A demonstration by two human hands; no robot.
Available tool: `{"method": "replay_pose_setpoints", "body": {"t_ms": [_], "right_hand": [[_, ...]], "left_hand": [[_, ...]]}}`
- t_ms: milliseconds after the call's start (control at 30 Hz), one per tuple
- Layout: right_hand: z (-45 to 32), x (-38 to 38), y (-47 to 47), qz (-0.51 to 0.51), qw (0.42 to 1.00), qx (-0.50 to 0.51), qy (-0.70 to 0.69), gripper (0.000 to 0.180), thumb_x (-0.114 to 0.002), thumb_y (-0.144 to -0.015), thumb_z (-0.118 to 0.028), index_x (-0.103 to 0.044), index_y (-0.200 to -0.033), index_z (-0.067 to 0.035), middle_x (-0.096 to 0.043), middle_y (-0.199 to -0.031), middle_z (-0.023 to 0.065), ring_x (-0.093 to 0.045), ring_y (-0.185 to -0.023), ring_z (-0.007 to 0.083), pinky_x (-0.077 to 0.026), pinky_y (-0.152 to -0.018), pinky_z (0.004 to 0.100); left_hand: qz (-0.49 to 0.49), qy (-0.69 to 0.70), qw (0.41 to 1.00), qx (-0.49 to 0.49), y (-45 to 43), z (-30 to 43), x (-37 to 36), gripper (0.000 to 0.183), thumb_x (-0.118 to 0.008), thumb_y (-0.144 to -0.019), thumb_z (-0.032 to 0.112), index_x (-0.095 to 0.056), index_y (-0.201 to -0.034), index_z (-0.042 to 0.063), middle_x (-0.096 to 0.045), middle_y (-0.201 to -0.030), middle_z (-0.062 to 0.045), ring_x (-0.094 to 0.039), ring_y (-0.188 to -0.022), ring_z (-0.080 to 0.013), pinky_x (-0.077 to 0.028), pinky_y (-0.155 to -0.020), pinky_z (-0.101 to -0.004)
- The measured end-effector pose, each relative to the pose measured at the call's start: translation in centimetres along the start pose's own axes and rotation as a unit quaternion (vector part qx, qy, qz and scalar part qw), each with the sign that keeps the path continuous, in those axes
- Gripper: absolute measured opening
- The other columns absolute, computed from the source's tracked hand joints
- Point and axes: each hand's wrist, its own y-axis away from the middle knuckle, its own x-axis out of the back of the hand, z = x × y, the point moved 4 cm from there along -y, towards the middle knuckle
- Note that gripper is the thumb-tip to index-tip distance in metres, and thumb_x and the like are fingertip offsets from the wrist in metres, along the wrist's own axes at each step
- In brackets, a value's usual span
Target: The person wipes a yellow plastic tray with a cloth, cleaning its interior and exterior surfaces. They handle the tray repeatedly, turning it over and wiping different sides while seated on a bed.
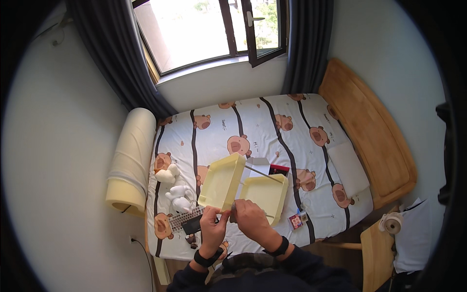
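Note:
A pale yellow plastic tray is tilted up on its side over the bed. Metal rods run from it to a second pale yellow tray on its right. My left hand grips the near lower corner of the tilted tray between thumb and fingers. Close beside that corner, my right hand is closed around a small grey object, mostly hidden by the fingers; what it is I cannot tell. Another rod shows at the right tray's near side, partly behind my right hand.
Under everything is a bed with a bear-print sheet. White plush toys, a keyboard and a dark flat box lie left. A red-and-black box sits behind the trays, a small notebook right. A rolled mattress stands left.

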Motion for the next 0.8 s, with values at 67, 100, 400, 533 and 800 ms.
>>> {"method": "replay_pose_setpoints", "body": {"t_ms": [67, 100, 400, 533, 800], "right_hand": [[-0.3, 0.4, -0.2, -0.013, 1.000, 0.012, 0.018, 0.013, -0.060, -0.096, -0.012, -0.061, -0.106, -0.003, -0.067, -0.091, 0.0154, -0.067, -0.086, 0.0353, -0.054, -0.077, 0.0465], [-0.3, 0.3, -0.2, -0.021, 0.999, 0.017, 0.025, 0.015, -0.059, -0.096, -0.011, -0.061, -0.108, -0.003, -0.067, -0.091, 0.0140, -0.067, -0.086, 0.0340, -0.055, -0.077, 0.0450], [2.9, 0.1, 1.9, -0.053, 0.996, 0.002, 0.071, 0.014, -0.061, -0.094, -0.012, -0.060, -0.107, -0.005, -0.067, -0.090, 0.0128, -0.068, -0.084, 0.0336, -0.054, -0.075, 0.0457], [0.4, 0.3, 0.1, -0.030, 0.999, 0.017, -0.003, 0.013, -0.066, -0.095, -0.014, -0.060, -0.100, -0.003, -0.067, -0.088, 0.0163, -0.067, -0.085, 0.0374, -0.054, -0.075, 0.0481], [1.8, 0.6, 1.4, -0.032, 0.999, -0.009, 0.000, 0.013, -0.066, -0.096, -0.018, -0.062, -0.099, -0.006, -0.068, -0.088, 0.0137, -0.069, -0.083, 0.0344, -0.055, -0.072, 0.0470]], "left_hand": [[0.008, 0.026, 0.999, 0.033, 0.0, 0.0, 0.1, 0.018, -0.075, -0.101, 0.014, -0.064, -0.091, 0.002, -0.053, -0.079, 0.004, -0.044, -0.068, -0.0035, -0.034, -0.058, -0.0231], [0.013, 0.035, 0.997, 0.060, -0.1, 1.0, 0.7, 0.019, -0.073, -0.103, 0.016, -0.062, -0.093, 0.004, -0.055, -0.080, 0.005, -0.044, -0.070, -0.0024, -0.035, -0.060, -0.0214], [0.037, 0.059, 0.994, 0.081, 0.5, 1.6, 1.6, 0.020, -0.072, -0.105, 0.018, -0.061, -0.094, 0.005, -0.056, -0.081, 0.006, -0.043, -0.072, -0.0013, -0.036, -0.063, -0.0203], [0.004, 0.105, 0.988, 0.111, 1.4, 0.2, 0.1, 0.017, -0.074, -0.102, 0.012, -0.062, -0.094, 0.004, -0.055, -0.078, 0.007, -0.042, -0.065, 0.0002, -0.031, -0.055, -0.0205], [0.034, 0.080, 0.991, 0.100, 0.6, 0.1, 1.9, 0.020, -0.073, -0.104, 0.017, -0.063, -0.094, 0.003, -0.058, -0.081, 0.004, -0.047, -0.073, -0.0023, -0.039, -0.065, -0.0203]]}}
